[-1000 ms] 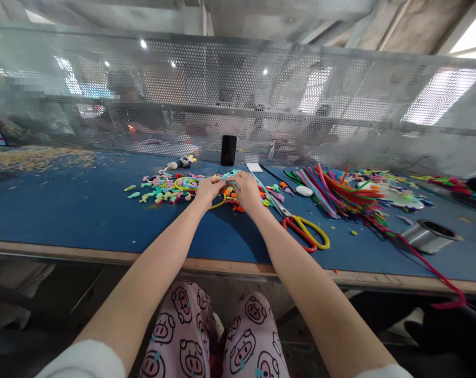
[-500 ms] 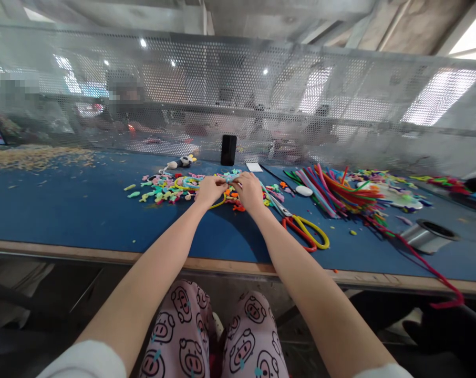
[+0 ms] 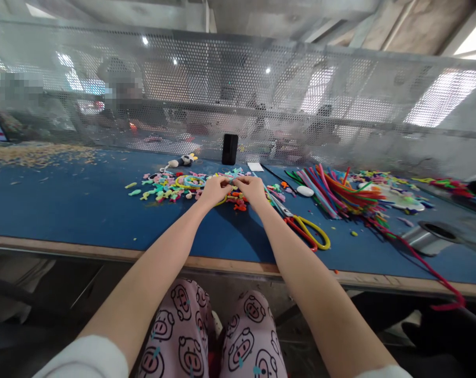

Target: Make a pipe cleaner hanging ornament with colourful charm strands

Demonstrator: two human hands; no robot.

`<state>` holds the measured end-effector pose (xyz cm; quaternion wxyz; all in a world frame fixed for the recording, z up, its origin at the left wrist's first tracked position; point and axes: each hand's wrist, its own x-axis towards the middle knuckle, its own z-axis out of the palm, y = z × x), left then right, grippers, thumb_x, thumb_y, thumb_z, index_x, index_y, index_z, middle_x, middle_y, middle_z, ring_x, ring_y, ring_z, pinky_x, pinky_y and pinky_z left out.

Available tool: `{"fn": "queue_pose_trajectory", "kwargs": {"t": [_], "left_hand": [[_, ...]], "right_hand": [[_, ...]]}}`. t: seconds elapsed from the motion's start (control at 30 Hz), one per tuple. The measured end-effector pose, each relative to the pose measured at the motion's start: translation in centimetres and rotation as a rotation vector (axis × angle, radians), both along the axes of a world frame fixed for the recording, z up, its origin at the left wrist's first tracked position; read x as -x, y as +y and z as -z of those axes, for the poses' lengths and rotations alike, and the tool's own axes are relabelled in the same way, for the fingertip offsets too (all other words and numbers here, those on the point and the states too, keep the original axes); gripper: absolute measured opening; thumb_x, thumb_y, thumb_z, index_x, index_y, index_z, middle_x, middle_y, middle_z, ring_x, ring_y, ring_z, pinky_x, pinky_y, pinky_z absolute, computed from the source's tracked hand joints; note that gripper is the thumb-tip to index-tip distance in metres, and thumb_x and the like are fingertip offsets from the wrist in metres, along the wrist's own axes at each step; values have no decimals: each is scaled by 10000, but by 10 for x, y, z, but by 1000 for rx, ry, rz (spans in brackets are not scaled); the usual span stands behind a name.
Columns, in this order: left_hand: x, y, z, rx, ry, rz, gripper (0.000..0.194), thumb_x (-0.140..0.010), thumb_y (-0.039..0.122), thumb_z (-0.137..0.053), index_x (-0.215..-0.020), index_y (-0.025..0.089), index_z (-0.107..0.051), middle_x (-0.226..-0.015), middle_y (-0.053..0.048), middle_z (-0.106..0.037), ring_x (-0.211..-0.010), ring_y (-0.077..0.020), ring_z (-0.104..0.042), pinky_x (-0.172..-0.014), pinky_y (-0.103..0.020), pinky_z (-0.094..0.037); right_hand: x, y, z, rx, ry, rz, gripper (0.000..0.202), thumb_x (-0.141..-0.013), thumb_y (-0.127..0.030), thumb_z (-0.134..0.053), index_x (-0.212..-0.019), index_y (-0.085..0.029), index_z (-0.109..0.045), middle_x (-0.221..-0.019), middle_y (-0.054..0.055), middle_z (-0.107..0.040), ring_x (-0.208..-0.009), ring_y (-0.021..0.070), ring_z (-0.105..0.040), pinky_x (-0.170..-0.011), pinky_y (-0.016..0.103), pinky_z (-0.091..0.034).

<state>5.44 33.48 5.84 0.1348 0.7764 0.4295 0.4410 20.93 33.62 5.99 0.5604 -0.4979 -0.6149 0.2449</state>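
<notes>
Over a pile of small, twisted fuzzy pieces (image 3: 162,188) in many colours, my two hands meet at the fingertips. My left hand (image 3: 213,191) is closed in a pinch on a light blue pipe cleaner (image 3: 233,179). From the other side my right hand (image 3: 252,188) pinches the same piece, and the fingers hide most of it. To the right of my right hand lie scissors (image 3: 312,231) with one yellow and one red-orange handle, their blades pointing toward the pile.
A bundle of coloured pipe cleaners (image 3: 324,189) lies to the right, with a metal spool (image 3: 429,237) beyond it. A white oval object (image 3: 304,191) sits near the bundle. A black phone (image 3: 229,149) stands before the perforated metal screen (image 3: 206,94). A small plush figure (image 3: 182,161) lies behind the pile.
My fingers have shifted slightly; my right hand has turned flatter and less of the light blue piece shows between the fingertips. The things on the table stay where they were.
</notes>
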Motion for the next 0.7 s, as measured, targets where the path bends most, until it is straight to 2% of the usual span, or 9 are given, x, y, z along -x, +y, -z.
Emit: {"fn": "queue_pose_trajectory", "kwargs": {"t": [0.17,0.3,0.4,0.5,0.6,0.7], "left_hand": [[-2,1,0,46,-76,50,216,-852,275,-573,-717,174,-708,-667,-42,-658,-651,-188,-572,-681,-307,-412],[-4,6,0,153,-178,139,156,-810,215,-600,-706,165,-705,-652,-21,-653,-669,-177,-578,-705,-294,-429],[-6,5,-1,336,-335,276,91,-774,199,-632,-741,159,-707,-695,-10,-664,-701,-164,-585,-723,-282,-446],[-7,0,-4,529,-539,376,61,-746,222,-684,-756,162,-686,-744,-12,-653,-744,-155,-592,-716,-264,-456],[-6,-3,-6,653,-732,456,153,-712,269,-765,-745,170,-652,-767,-4,-628,-739,-130,-581,-677,-232,-445],[-5,-3,-7,705,-871,523,219,-685,279,-819,-733,173,-634,-736,14,-599,-672,-97,-549,-636,-211,-427]], "right_hand": [[-1,-2,-4,79,103,-13,99,-659,-286,-747,-625,-193,-733,-618,-32,-662,-628,131,-544,-642,257,-403],[1,-8,-11,159,283,-70,162,-634,-330,-773,-669,-186,-707,-628,-37,-642,-590,99,-507,-594,241,-393],[1,-9,-14,200,440,-148,248,-591,-370,-804,-657,-191,-646,-584,-53,-572,-544,80,-458,-532,230,-355],[0,-8,-15,241,551,-220,316,-539,-386,-830,-643,-197,-598,-614,-43,-577,-570,86,-484,-511,221,-345],[0,-9,-16,270,583,-290,352,-526,-423,-838,-663,-203,-600,-673,-22,-616,-606,99,-515,-516,222,-363],[1,-11,-15,262,564,-329,363,-533,-449,-839,-682,-207,-614,-688,-17,-621,-625,109,-526,-530,229,-383]]}}
